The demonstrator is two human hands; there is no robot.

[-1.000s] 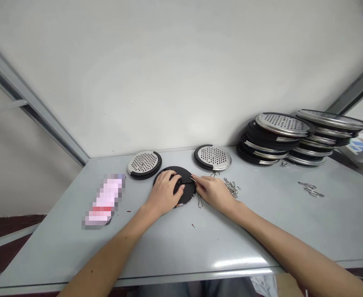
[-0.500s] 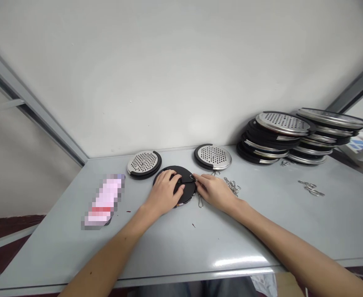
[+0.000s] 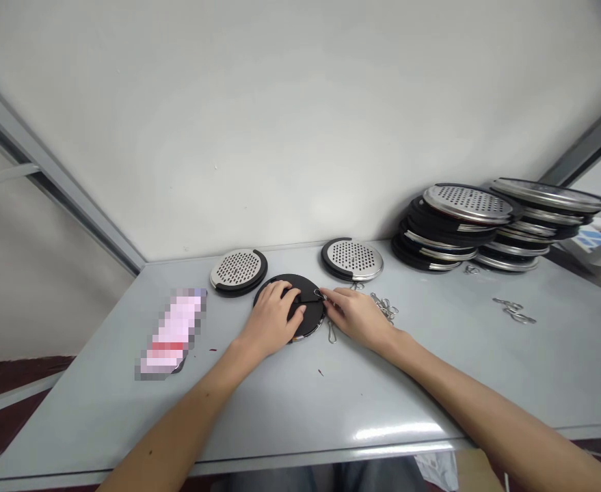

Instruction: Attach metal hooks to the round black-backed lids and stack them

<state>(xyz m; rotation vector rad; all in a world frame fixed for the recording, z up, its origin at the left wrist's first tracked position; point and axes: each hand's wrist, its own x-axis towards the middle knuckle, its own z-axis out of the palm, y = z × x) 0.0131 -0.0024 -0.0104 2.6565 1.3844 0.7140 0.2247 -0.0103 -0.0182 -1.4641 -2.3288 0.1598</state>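
A black round disc [image 3: 311, 316] lies on the table with a slit running from its middle to its right edge. My left hand [image 3: 272, 314] rests over the disc's left half, fingers bent and thumb apart, gripping it against the tabletop. At the right end of the slit, my right hand [image 3: 356, 314] pinches a small metal wire clip [image 3: 318, 294] against the disc's edge. Part of that clip is hidden by the fingertips. Just below the right fingers, a loose wire clip [image 3: 331, 333] lies on the table. More wire clips [image 3: 385, 307] are heaped beside the right hand.
Two perforated metal discs with black rims, one at left [image 3: 238, 268] and one at right [image 3: 355, 260], lie near the wall. Tall disc stacks [image 3: 448, 232] stand at back right. Several clips [image 3: 515, 311] lie farther right. A blurred-out phone [image 3: 174, 331] lies at left.
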